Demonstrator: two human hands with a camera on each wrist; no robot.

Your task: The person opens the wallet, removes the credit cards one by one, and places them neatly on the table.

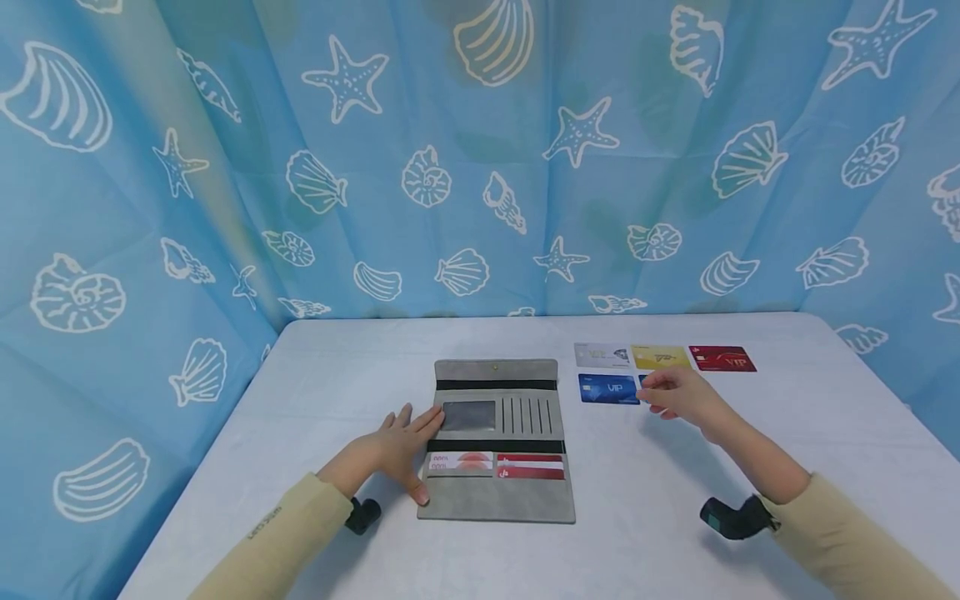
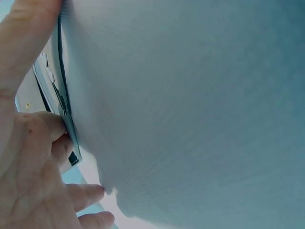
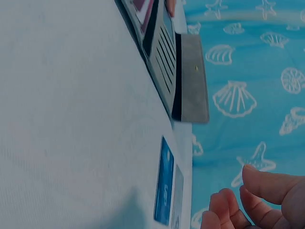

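A grey wallet [image 1: 495, 502] lies unfolded on the table, with a clear window [image 1: 469, 416], a row of card slots and red-and-white cards [image 1: 530, 467] in its lower pockets. My left hand [image 1: 392, 454] rests along its left edge, fingers spread and thumb near the lower corner. The right hand [image 1: 684, 395] hovers beside a blue VIP card [image 1: 608, 389], its fingers loosely bent. In the right wrist view nothing shows between thumb and fingertips [image 3: 219, 202]. Another card beneath this hand is mostly hidden, only a dark blue corner showing.
Behind the blue card lie a silver card [image 1: 602, 355], a gold card [image 1: 660, 357] and a red VIP card [image 1: 722, 358] in a row. A blue curtain [image 1: 480, 167] with white shells hangs at the back and left of the white table [image 1: 630, 525].
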